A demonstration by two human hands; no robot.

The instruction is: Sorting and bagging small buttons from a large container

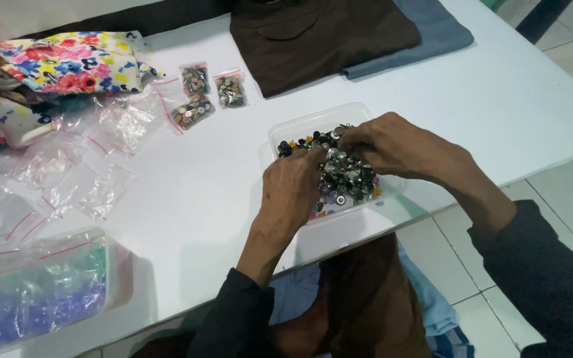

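Note:
A clear plastic tray [300, 123] full of small metal and coloured buttons [349, 179] sits near the front edge of the white table [200, 179]. My left hand [292, 189] rests over the tray's near side, fingertips down among the buttons. Over the tray's far right, my right hand [392, 142] pinches into the pile. Whether either hand grips a button is hidden by the fingers. Three small zip bags filled with buttons [210, 93] lie beyond the tray to the left.
Several empty clear zip bags [81, 166] are scattered at left. A floral fabric pouch [48, 66] lies at far left. Folded brown cloth [319, 33] and grey-blue cloth [439, 30] lie at the back. A plastic box with blue and green pieces [41, 292] stands front left.

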